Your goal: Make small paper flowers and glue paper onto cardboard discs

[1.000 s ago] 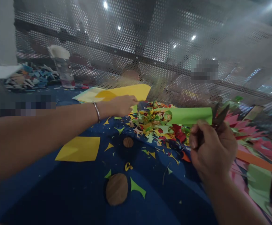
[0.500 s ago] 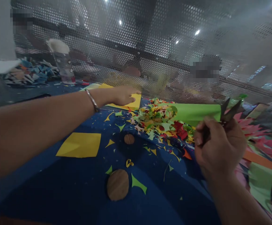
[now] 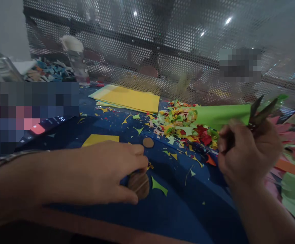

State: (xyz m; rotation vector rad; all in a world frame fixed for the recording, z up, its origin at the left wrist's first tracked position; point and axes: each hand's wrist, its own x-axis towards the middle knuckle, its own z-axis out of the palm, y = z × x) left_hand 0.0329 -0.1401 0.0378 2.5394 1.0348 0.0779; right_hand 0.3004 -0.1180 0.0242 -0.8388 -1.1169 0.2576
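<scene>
My left hand (image 3: 111,173) is low over the table with thumb and fingers apart around a round wooden disc (image 3: 139,184). Whether the fingertips touch the disc, I cannot tell. Part of a yellow paper square (image 3: 103,139) shows behind that hand. My right hand (image 3: 249,149) is closed on scissors (image 3: 262,110), their blades pointing up and slightly parted; the handles are hidden in the fist. Just behind its fingers a curved green paper sheet (image 3: 220,114) lies against the scrap pile, and I cannot tell if it is gripped. A pointed green scrap (image 3: 159,186) lies right of the disc.
A stack of yellow paper (image 3: 134,98) lies at the back. Colourful paper scraps (image 3: 180,122) are heaped beside it. A smaller wooden disc (image 3: 148,142) rests mid-table. A bottle (image 3: 77,61) stands back left, before a perforated metal screen (image 3: 147,44). Pink pointed paper (image 3: 289,139) lies at right.
My left hand has come back from the yellow paper stack to the larger wooden disc, with nothing visible in it. My right hand still holds the scissors. The view has shifted slightly.
</scene>
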